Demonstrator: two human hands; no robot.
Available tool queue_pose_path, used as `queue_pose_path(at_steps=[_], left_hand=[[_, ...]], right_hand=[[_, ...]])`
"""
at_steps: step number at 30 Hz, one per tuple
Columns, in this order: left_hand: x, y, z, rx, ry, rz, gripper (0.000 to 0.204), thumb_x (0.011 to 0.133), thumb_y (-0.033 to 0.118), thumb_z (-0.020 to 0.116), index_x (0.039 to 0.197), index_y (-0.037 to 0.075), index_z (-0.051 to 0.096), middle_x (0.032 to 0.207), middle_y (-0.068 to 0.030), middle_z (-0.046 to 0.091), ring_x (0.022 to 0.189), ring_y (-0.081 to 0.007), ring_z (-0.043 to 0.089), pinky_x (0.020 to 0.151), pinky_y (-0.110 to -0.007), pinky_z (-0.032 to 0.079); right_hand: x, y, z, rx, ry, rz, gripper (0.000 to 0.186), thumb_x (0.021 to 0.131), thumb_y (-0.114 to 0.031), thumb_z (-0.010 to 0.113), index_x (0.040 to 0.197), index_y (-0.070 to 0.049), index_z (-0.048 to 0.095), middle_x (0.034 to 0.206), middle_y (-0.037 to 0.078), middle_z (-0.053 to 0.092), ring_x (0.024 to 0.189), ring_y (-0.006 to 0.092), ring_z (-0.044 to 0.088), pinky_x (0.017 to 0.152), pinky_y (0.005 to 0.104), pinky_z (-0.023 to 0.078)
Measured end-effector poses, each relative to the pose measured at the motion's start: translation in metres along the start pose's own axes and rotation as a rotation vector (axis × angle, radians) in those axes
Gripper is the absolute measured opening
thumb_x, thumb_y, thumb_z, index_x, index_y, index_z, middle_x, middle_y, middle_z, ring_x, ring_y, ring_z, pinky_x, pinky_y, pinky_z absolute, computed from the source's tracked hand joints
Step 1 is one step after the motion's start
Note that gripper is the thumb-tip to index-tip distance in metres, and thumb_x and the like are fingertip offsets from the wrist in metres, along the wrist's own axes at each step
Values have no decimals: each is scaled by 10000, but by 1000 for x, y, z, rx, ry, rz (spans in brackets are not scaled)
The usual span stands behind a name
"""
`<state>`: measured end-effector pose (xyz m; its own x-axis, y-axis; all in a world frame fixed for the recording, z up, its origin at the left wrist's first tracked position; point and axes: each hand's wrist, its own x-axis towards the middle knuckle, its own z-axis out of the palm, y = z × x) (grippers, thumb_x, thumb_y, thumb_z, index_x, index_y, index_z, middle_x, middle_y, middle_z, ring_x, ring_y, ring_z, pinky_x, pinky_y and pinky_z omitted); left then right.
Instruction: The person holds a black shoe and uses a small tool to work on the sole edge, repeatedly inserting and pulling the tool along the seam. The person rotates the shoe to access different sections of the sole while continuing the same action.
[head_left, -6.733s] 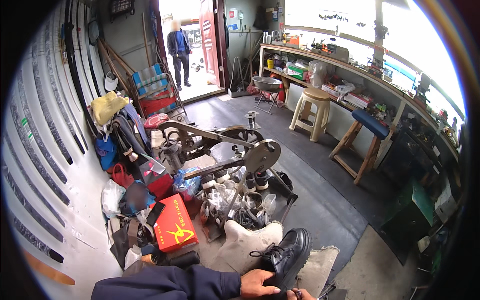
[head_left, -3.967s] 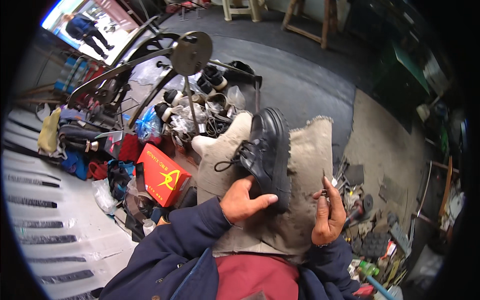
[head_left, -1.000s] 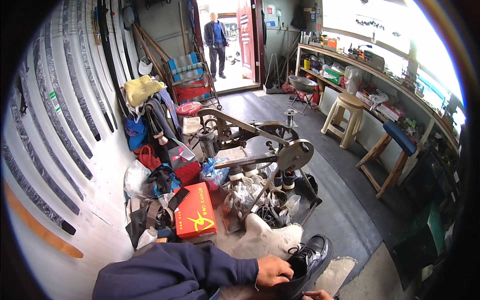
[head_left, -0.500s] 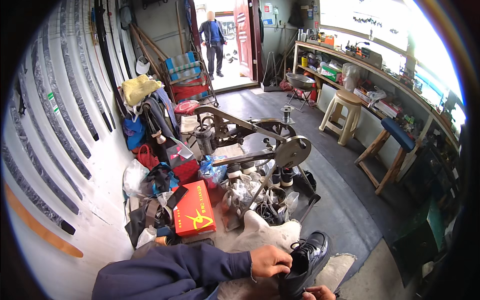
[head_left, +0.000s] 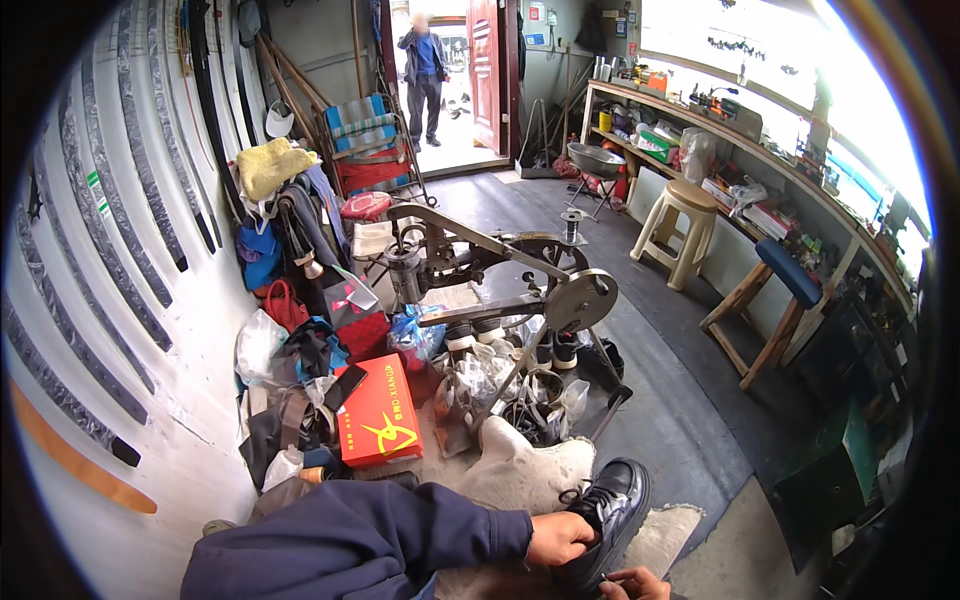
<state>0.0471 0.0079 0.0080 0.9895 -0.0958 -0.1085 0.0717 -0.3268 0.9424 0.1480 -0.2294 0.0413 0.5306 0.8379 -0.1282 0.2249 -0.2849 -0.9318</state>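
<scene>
A black lace-up shoe point(head_left: 615, 512) lies at the lower right of the view, over a pale cloth, its toe pointing away from me. My left hand point(head_left: 560, 538) comes in from the left in a dark blue sleeve. Its curled fingers grip the shoe's opening beside the laces, and their tips are hidden inside. At the heel end, by the bottom edge of the view, my right hand point(head_left: 637, 585) is closed in a pinch. What it pinches is too small to name.
A hand-cranked shoe-stitching machine point(head_left: 490, 270) stands ahead, with bagged shoes below it. Left of these lie an orange-red box point(head_left: 380, 410) and a black phone point(head_left: 345, 387). Stools point(head_left: 680, 230) and a cluttered workbench point(head_left: 740, 130) line the right side. A person point(head_left: 425, 80) stands in the doorway.
My left hand has moved right, its fingers reaching deeper into the shoe's opening. My right hand stays near the heel. The person in the doorway has raised an arm toward the head.
</scene>
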Motion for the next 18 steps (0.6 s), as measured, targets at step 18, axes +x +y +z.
queue_pose_path(at_steps=[18], left_hand=[[-7, -15, 2, -330, -272, -48, 368, 873, -53, 536, 1220, -48, 659, 1148, -97, 741, 1065, -158, 650, 953, -325, 516]], right_hand=[[9, -14, 13, -323, 82, -57, 449, 769, -289, 925, 864, -18, 580, 730, 155, 679, 633, 288, 645, 614, 413, 529]])
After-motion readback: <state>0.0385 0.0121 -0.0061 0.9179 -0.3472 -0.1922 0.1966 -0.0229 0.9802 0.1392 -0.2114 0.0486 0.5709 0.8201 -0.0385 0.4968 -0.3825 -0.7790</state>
